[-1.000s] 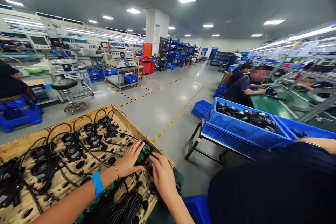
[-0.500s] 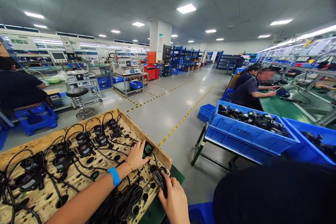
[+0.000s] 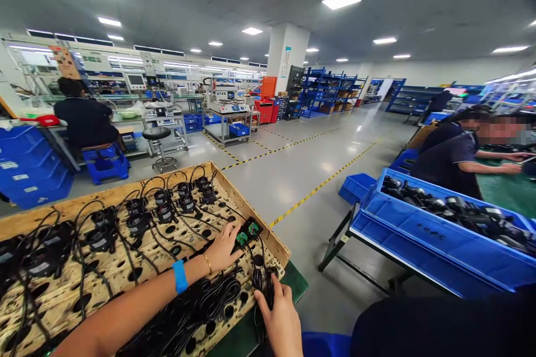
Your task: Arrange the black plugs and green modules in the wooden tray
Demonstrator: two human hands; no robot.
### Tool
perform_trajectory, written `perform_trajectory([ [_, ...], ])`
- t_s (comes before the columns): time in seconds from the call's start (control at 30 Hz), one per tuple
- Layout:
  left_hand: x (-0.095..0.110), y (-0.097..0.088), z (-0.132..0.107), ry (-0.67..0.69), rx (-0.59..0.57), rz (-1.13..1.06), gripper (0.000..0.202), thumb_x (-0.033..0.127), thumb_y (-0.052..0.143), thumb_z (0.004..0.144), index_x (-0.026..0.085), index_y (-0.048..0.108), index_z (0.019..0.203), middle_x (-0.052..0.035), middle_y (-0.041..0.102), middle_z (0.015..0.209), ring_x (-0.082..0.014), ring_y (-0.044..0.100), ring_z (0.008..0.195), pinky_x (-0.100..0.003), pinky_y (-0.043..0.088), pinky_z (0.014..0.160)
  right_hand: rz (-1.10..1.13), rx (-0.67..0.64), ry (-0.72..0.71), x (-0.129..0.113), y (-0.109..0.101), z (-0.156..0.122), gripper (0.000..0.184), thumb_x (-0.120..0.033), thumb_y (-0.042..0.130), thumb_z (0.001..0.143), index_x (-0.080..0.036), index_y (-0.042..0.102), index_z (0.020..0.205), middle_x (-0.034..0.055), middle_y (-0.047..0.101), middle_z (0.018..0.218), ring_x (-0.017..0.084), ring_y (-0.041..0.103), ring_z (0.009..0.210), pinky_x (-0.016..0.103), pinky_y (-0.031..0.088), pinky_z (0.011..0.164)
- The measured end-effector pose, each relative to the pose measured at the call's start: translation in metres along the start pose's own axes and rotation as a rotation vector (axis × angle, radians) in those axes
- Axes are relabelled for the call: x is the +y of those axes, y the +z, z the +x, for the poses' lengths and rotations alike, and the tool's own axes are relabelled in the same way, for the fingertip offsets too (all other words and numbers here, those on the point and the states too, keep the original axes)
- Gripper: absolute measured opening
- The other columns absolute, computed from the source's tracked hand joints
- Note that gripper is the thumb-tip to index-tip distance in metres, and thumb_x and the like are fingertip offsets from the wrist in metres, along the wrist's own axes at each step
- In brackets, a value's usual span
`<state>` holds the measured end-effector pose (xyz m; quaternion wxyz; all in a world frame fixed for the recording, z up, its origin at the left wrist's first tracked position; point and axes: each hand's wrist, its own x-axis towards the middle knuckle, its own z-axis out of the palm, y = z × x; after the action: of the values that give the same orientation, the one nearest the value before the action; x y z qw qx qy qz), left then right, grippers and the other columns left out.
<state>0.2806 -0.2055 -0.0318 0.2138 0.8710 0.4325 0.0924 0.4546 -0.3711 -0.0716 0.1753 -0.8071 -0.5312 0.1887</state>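
By right edge of holed pale-wood tray [image 3: 274, 245]: green round circuit boards [image 3: 253, 228] | With left hand [image 3: 225, 246], loosely spread just beside them, steady lightly | With right hand [image 3: 283, 313], closed around black coiled cable [image 3: 258, 279] at near-right corner, leave slack, avoid tugging.

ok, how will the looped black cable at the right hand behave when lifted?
Probably floppy: the black cable bends into tight loops. It may tug a green-faced part beyond it, as the two look connected.
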Motion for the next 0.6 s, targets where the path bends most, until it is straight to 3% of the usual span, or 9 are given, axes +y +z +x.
perform_trajectory([
  [0.13, 0.021, -0.041, -0.083, 0.168, -0.27, 0.029, 0.058, 0.034, 0.059, 0.088, 0.026, 0.047, 0.143, -0.0107, 0.051, 0.142, -0.0312, 0.055, 0.127, -0.048, 0.043, 0.112, -0.037, 0.087, 0.02, -0.005, -0.028, 0.006, 0.049, -0.041, 0.038, 0.102, -0.019, 0.047, 0.146, 0.0123, 0.055, 0.124, 0.026, 0.069, 0.093, 0.036, 0.052, 0.075],
  [0.2, 0.032, -0.052, -0.118, 0.167, -0.314, 0.057, 0.05, 0.034, 0.061, 0.088, 0.028, 0.054, 0.137, -0.0074, 0.061, 0.13, -0.0298, 0.058, 0.12, -0.047, 0.044, 0.109, -0.022, 0.098, 0.02, -0.01, -0.042, 0.01, 0.048, -0.04, 0.039, 0.101, -0.021, 0.05, 0.144, 0.0117, 0.057, 0.124, 0.026, 0.068, 0.095, 0.036, 0.05, 0.078],
  [0.27, 0.045, -0.047, -0.136, 0.094, -0.261, 0.082, 0.046, 0.032, 0.062, 0.089, 0.027, 0.056, 0.134, -0.0067, 0.064, 0.125, -0.0289, 0.059, 0.117, -0.046, 0.046, 0.107, -0.024, 0.077, 0.024, -0.013, -0.05, 0.014, 0.047, -0.04, 0.039, 0.1, -0.024, 0.052, 0.142, 0.0115, 0.057, 0.126, 0.028, 0.068, 0.096, 0.038, 0.049, 0.077],
  [0.33, 0.061, -0.024, -0.134, 0.06, -0.126, 0.118, 0.04, 0.024, 0.056, 0.093, 0.027, 0.057, 0.133, -0.0061, 0.064, 0.125, -0.0264, 0.059, 0.117, -0.043, 0.046, 0.105, -0.038, 0.045, 0.038, -0.009, -0.052, 0.018, 0.046, -0.038, 0.037, 0.098, -0.028, 0.054, 0.139, 0.0109, 0.057, 0.128, 0.029, 0.068, 0.097, 0.039, 0.047, 0.075],
  [0.43, 0.085, 0.026, -0.105, 0.202, 0.076, 0.217, 0.036, 0.018, 0.043, 0.099, 0.029, 0.058, 0.13, -0.0048, 0.062, 0.132, -0.023, 0.056, 0.117, -0.039, 0.047, 0.101, 0.026, 0.009, 0.06, 0.007, -0.045, 0.023, 0.049, -0.039, 0.034, 0.093, -0.029, 0.057, 0.135, 0.0102, 0.06, 0.128, 0.032, 0.066, 0.103, 0.041, 0.046, 0.08],
  [0.53, 0.099, 0.07, -0.073, 0.351, 0.078, 0.359, 0.026, 0.027, 0.044, 0.101, 0.025, 0.068, 0.111, -0.0058, 0.065, 0.125, -0.0256, 0.056, 0.114, -0.04, 0.049, 0.091, 0.205, -0.015, 0.067, 0.031, -0.035, 0.031, 0.054, -0.049, 0.038, 0.087, -0.028, 0.061, 0.13, 0.0083, 0.067, 0.121, 0.031, 0.066, 0.103, 0.042, 0.046, 0.085],
  [0.6, 0.1, 0.082, -0.061, 0.374, 0.007, 0.41, 0.019, 0.028, 0.053, 0.096, 0.021, 0.07, 0.1, -0.0075, 0.067, 0.114, -0.0278, 0.056, 0.112, -0.04, 0.049, 0.087, 0.331, -0.001, 0.066, 0.045, -0.029, 0.036, 0.059, -0.057, 0.041, 0.081, -0.027, 0.066, 0.125, 0.007, 0.07, 0.114, 0.03, 0.067, 0.092, 0.042, 0.046, 0.085],
])
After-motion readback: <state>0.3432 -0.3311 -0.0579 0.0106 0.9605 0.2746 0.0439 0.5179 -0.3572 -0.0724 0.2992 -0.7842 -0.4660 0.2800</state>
